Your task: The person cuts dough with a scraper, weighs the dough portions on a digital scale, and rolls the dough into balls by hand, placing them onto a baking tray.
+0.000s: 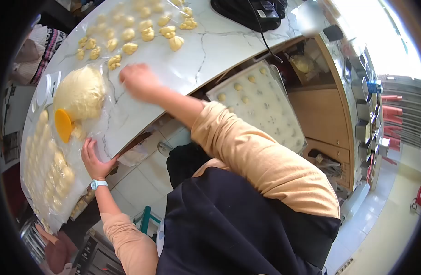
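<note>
My right hand point(139, 82) is over the marble-patterned table point(185, 59), close to a small dough lump point(114, 62). Motion smears its curled fingers, and whether anything is in them cannot be made out. With fingers spread, my left hand point(95, 160) rests at the table's near edge and holds nothing. Just beyond it are a small dough piece point(78, 132) and an orange dough scraper point(63, 124), which leans against a big mound of pale dough point(84, 89). Several loose dough lumps point(168, 31) lie toward the far side, some under clear plastic.
Plastic sheeting covers rows of dough pieces point(59, 165) on the left. A white round-topped device point(46, 91) stands behind the mound. A tray point(265, 114) with several dough balls sits below table level. A black appliance point(247, 11) with a cord is at the back.
</note>
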`<state>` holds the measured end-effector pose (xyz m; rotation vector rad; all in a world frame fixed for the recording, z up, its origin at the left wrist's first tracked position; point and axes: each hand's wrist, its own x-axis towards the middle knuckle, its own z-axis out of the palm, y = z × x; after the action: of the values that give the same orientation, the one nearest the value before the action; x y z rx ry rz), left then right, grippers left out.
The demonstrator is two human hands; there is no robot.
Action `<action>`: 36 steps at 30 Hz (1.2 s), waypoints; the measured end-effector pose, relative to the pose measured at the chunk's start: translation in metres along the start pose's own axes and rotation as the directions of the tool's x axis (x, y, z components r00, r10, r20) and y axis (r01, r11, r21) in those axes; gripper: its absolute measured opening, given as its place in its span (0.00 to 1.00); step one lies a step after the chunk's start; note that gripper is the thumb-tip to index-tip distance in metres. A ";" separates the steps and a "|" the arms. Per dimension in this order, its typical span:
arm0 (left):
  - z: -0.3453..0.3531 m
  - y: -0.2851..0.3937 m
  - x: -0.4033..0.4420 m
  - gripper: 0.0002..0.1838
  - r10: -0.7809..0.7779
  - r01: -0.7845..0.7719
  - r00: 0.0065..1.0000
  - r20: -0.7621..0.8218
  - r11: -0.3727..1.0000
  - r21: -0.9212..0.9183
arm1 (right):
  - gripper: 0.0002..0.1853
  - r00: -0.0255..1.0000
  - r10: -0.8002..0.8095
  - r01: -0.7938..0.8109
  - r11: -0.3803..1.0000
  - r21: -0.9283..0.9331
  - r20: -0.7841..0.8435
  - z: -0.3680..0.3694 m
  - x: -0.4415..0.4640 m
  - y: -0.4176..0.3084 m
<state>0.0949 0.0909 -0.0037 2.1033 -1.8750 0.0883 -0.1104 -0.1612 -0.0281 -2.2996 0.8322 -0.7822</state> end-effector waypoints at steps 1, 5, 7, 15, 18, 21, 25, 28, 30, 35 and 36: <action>0.001 0.002 0.000 0.46 0.006 -0.006 1.000 -0.003 1.000 0.002 | 0.03 0.987 -0.010 0.001 0.998 0.058 0.163 0.004 -0.009 -0.019; 0.001 -0.007 0.000 0.46 0.037 -0.037 0.999 -0.004 0.999 0.012 | 0.03 0.953 -0.296 0.270 0.923 0.273 0.060 -0.023 -0.076 0.006; 0.008 -0.006 -0.001 0.46 0.027 -0.027 1.000 -0.010 1.000 0.002 | 0.02 0.998 0.038 -0.037 0.999 -0.032 0.044 -0.048 -0.044 0.017; 0.004 -0.004 -0.001 0.46 -0.005 0.005 1.000 -0.003 1.000 0.002 | 0.03 0.976 -0.179 0.150 0.966 0.208 0.128 -0.016 -0.062 -0.012; 0.004 -0.006 -0.002 0.46 0.000 0.000 1.000 -0.001 1.000 0.011 | 0.03 0.988 -0.120 0.113 0.991 0.076 0.097 -0.048 -0.055 0.016; 0.003 -0.005 0.001 0.46 0.024 -0.025 0.999 -0.027 0.999 -0.021 | 0.04 0.976 -0.188 0.184 0.982 -0.044 -0.106 -0.036 -0.012 0.024; -0.001 -0.004 0.000 0.45 -0.018 0.018 1.000 -0.003 1.000 0.007 | 0.04 0.962 -0.190 0.161 0.975 0.155 0.198 -0.018 -0.033 -0.006; -0.001 -0.004 -0.001 0.45 -0.019 0.018 1.000 -0.019 0.999 -0.026 | 0.04 0.952 -0.178 0.113 0.960 0.256 0.247 -0.057 -0.064 0.028; 0.001 -0.007 -0.001 0.45 -0.036 0.035 0.999 -0.019 0.999 -0.031 | 0.05 0.975 -0.197 0.189 0.979 0.074 0.107 -0.067 -0.034 0.044; -0.002 -0.005 -0.004 0.45 -0.056 0.054 0.997 -0.046 0.997 -0.046 | 0.04 0.992 -0.110 0.104 0.990 0.096 0.066 -0.023 -0.018 0.000; -0.003 -0.005 -0.002 0.45 -0.050 0.048 0.998 -0.047 0.998 -0.045 | 0.05 0.977 -0.141 0.126 0.987 0.099 0.163 -0.030 -0.039 -0.006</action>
<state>0.0996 0.0945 -0.0020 2.0977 -1.7807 0.0845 -0.1532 -0.1394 -0.0170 -2.3230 0.5612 -0.6544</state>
